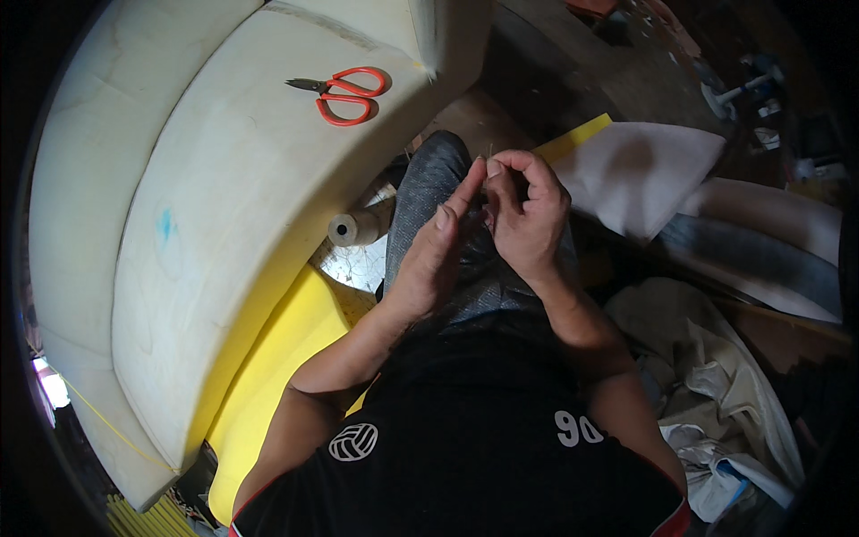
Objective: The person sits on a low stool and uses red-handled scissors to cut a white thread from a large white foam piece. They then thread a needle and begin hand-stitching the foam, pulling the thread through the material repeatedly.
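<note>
Both my hands meet over my lap. My right hand (pixel 530 215) is closed in a pinch, thumb against bent index finger. A thin, pale sliver like a thread or needle (pixel 490 150) sticks up at its fingertips, too fine to name surely. My left hand (pixel 434 251) has its fingers stretched out together, with the thumb apart from the index finger. Its index fingertip comes up against the right hand's pinch. Scissors (pixel 344 94) with red loop handles and dark blades lie on the large off-white foam piece (pixel 242 152) ahead to the left.
A yellow foam strip (pixel 277 358) runs under the off-white piece. A hollow roll or cone (pixel 353 228) stands left of my knee. Pale foam sheets (pixel 635 174) lie to the right, above crumpled beige fabric (pixel 716 367). Yellow rods (pixel 148 517) show at lower left.
</note>
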`<state>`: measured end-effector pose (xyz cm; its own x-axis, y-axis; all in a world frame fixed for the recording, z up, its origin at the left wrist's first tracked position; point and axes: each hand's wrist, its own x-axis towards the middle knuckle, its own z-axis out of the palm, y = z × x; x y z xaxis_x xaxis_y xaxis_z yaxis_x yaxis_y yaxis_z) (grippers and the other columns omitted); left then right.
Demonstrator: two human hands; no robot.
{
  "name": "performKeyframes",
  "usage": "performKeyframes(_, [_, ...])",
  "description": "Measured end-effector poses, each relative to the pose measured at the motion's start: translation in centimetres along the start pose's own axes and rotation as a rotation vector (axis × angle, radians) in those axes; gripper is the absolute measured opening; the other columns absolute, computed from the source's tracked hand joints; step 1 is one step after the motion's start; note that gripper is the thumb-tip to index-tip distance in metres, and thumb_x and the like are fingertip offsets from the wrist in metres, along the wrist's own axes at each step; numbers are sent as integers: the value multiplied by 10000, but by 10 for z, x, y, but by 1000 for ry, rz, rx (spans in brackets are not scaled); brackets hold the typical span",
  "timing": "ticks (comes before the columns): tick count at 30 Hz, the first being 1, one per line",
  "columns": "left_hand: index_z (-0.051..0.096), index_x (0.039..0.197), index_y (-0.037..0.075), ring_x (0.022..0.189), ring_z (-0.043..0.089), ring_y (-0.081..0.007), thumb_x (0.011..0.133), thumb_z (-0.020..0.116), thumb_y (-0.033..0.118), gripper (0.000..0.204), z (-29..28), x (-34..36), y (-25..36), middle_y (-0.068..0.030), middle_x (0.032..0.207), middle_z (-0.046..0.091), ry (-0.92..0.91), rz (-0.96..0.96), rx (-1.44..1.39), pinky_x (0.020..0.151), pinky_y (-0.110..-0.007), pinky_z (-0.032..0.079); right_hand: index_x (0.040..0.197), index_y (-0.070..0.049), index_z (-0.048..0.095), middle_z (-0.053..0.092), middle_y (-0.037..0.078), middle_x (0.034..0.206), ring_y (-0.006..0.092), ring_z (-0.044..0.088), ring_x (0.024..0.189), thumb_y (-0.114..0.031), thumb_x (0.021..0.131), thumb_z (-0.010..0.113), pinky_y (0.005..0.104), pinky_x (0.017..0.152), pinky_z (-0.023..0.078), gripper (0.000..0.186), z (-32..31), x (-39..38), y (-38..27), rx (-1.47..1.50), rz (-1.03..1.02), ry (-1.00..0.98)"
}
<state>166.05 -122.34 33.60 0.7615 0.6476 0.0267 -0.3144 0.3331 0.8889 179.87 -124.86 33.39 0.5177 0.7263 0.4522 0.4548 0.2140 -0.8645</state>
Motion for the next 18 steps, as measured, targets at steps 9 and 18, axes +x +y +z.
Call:
performKeyframes(9, [377,1470,57,1451,212,-388,938,476,574,748,-24,8,-12,-238,1537,275,-13,435,700,1158,-480,183,978,-15,669,654,29,778,21,511,591,-84,888,680,173,494,374,114,-15,4,-18,905,677,-132])
performKeyframes(18, [534,1372,89,1395,311,-434,871,618,521,667,-29,1,9,-238,1475,376,13,535,1039,1117,-512,272,969,5,685,675,67,825,78,607,680,-71,890,662,224,604,479,112,-29,4,-25,493,520,-266])
